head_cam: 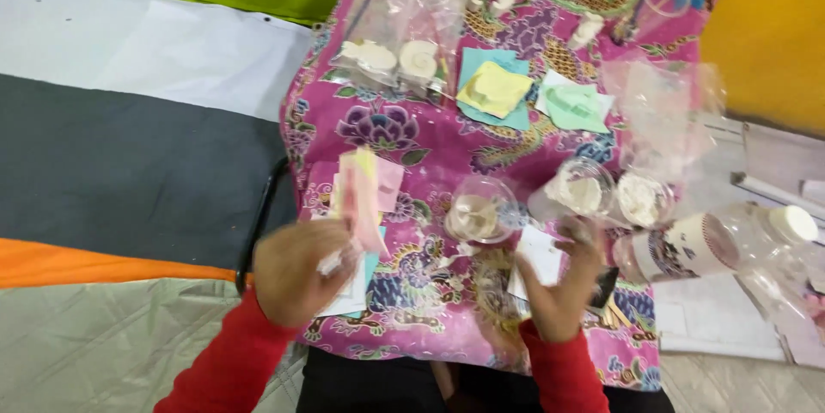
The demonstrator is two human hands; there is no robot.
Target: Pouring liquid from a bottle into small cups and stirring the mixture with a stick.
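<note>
Your left hand [296, 271], lower left of centre, is clenched around a fanned bundle of pastel paper slips [365, 194], pink and pale yellow, which stands up out of the fist over the near edge of the tabletop [430, 142], covered in a magenta floral cloth. Your right hand [559, 288], lower right of centre, has its fingers [584, 237] curled up at a white paper slip [541, 254]; motion blur hides whether they pinch it or only touch it, so I cannot tell. Just above the 2 hands sit 3 clear round cups: 1 holding something tan [479, 211] at centre, and 2 holding white material [580, 189] [643, 198] to its right. A clear plastic bottle [713, 241] with a white cap lies on its side at right, just beside the right hand. In the upper centre, a stack of yellow and teal paper squares [494, 91] lies near a pale green square [574, 105]; further up are clear bags with white moulded pieces [387, 56]. My judgement on handling: keep the left grip firm low on the bundle so the slips stay fanned and 1 can be separated cleanly; slide the top slip off rather than pulling several. Keep both wrists clear of the cups, which stand close and look light enough to tip. Steady the head; the frame is blurred.
</note>
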